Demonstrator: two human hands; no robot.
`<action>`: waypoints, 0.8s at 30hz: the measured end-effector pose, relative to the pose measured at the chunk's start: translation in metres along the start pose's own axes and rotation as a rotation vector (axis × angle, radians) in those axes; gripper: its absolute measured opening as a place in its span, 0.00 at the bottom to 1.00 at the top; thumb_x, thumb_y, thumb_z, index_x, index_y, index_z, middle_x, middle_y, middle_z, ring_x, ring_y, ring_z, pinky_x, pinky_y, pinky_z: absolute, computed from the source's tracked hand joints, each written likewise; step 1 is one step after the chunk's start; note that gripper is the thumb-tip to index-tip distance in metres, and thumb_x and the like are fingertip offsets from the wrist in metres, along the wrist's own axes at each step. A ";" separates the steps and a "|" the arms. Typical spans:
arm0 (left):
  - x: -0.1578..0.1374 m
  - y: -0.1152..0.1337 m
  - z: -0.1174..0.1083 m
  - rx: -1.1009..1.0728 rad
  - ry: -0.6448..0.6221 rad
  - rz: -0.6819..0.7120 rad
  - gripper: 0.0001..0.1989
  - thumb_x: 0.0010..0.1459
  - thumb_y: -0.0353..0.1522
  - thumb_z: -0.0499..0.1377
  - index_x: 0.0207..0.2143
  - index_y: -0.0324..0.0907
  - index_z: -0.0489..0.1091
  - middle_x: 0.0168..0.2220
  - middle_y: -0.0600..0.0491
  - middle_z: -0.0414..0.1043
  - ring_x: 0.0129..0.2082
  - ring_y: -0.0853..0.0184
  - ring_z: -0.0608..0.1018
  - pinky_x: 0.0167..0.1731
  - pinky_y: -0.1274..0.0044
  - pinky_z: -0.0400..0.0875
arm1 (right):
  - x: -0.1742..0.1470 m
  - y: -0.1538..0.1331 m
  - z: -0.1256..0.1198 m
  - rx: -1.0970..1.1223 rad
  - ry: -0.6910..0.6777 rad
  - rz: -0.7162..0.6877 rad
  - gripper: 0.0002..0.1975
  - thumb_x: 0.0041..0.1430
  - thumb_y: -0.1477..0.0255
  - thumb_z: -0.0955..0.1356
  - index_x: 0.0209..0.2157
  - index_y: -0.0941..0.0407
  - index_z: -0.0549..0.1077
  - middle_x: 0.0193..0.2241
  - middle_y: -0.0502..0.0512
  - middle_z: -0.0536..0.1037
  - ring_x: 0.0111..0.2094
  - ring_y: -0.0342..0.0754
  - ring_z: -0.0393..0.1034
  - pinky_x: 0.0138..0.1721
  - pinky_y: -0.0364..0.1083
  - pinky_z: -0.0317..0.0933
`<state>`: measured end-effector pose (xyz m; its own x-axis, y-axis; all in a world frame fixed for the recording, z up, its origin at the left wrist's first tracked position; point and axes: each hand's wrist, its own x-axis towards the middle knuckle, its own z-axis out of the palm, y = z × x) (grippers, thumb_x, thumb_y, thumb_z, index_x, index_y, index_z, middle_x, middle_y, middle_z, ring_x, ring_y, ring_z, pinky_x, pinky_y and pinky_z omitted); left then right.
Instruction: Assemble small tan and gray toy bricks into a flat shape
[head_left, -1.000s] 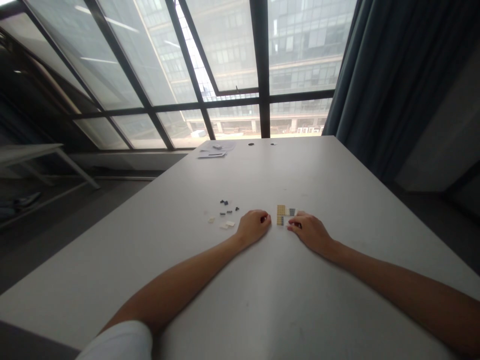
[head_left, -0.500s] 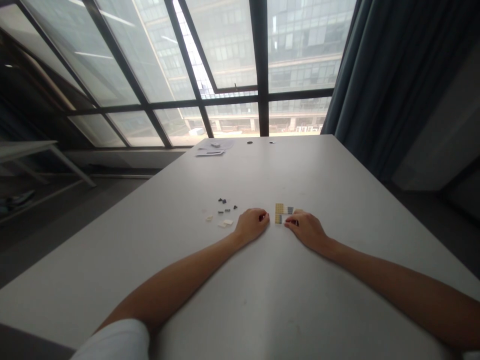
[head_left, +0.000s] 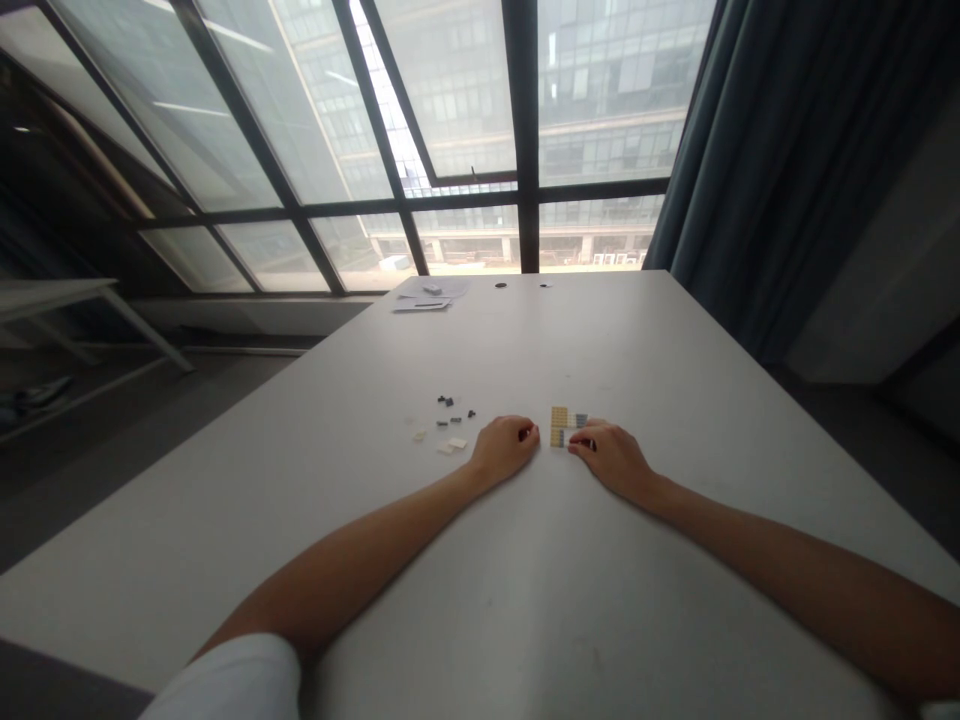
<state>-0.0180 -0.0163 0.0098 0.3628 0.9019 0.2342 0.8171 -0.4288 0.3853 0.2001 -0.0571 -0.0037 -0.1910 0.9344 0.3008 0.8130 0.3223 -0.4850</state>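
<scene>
White spread over most of the lower frame: it was the top of the desk (head_left: 480,590), on which both bare forearms lay, reaching in from the lower left and lower right corners. Right of the frame's centre sat a flat group of small bricks in 2 rows, the upper row (head_left: 570,419) showing yellow, white and grey parts and the lower row (head_left: 556,438) showing yellow and grey at its left end. The right hand (head_left: 613,457) covered the right part of the group, its fingertips at the lower row; its grip was narrow, though whether it pinched a piece I could not tell. Just left of the group rested the left hand (head_left: 504,446), its fingers curled; I could not tell if that grip held anything.

Farther left, near the centre of the frame, loose pieces lay scattered: 3 dark pieces (head_left: 449,402) at the top, 2 grey pieces (head_left: 456,420) below them, and cream pieces (head_left: 457,443) lowest, nearest the left hand. Papers (head_left: 409,305) lay at the desk's far left corner, and a black disc (head_left: 500,286) near its far edge, upper centre. A blue-grey curtain (head_left: 720,200) hung at upper right.
</scene>
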 end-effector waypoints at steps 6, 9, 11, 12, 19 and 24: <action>0.000 0.001 -0.002 0.022 -0.022 -0.015 0.18 0.63 0.38 0.52 0.27 0.41 0.77 0.27 0.52 0.75 0.28 0.67 0.70 0.28 0.75 0.54 | 0.001 -0.003 -0.001 -0.017 -0.018 0.024 0.06 0.62 0.69 0.70 0.36 0.50 0.82 0.38 0.50 0.80 0.40 0.48 0.73 0.40 0.45 0.61; 0.000 0.001 -0.002 0.022 -0.019 -0.011 0.18 0.63 0.38 0.51 0.27 0.42 0.77 0.28 0.52 0.75 0.27 0.67 0.70 0.27 0.75 0.54 | 0.001 -0.003 -0.002 -0.019 -0.021 0.026 0.06 0.62 0.68 0.70 0.36 0.50 0.82 0.38 0.51 0.80 0.40 0.48 0.73 0.41 0.45 0.60; 0.000 0.001 -0.002 0.024 -0.020 -0.013 0.18 0.63 0.38 0.51 0.27 0.42 0.76 0.28 0.52 0.75 0.27 0.67 0.70 0.27 0.75 0.53 | 0.001 -0.003 -0.002 -0.014 -0.020 0.024 0.06 0.62 0.69 0.70 0.35 0.50 0.82 0.37 0.50 0.80 0.39 0.48 0.73 0.41 0.45 0.60; 0.000 0.002 -0.002 0.024 -0.020 -0.013 0.18 0.63 0.38 0.51 0.27 0.42 0.76 0.28 0.52 0.75 0.27 0.68 0.70 0.27 0.75 0.53 | 0.001 -0.003 -0.002 -0.011 -0.021 0.022 0.06 0.62 0.69 0.70 0.35 0.50 0.82 0.37 0.50 0.80 0.39 0.48 0.73 0.40 0.45 0.60; 0.000 0.003 -0.003 0.025 -0.026 -0.010 0.18 0.63 0.38 0.52 0.28 0.41 0.77 0.28 0.52 0.76 0.27 0.68 0.70 0.27 0.75 0.52 | 0.001 -0.002 -0.002 -0.015 -0.020 0.021 0.06 0.62 0.69 0.70 0.35 0.50 0.81 0.37 0.50 0.80 0.39 0.48 0.73 0.39 0.44 0.59; 0.000 0.003 -0.003 0.022 -0.031 -0.014 0.18 0.63 0.38 0.51 0.27 0.41 0.76 0.28 0.51 0.76 0.27 0.68 0.70 0.27 0.75 0.53 | 0.001 -0.002 -0.002 -0.018 -0.018 0.011 0.06 0.62 0.69 0.70 0.35 0.50 0.81 0.37 0.50 0.80 0.38 0.48 0.72 0.39 0.44 0.60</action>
<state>-0.0173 -0.0175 0.0135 0.3650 0.9089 0.2014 0.8315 -0.4156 0.3686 0.1992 -0.0569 -0.0007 -0.1920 0.9405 0.2805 0.8247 0.3095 -0.4734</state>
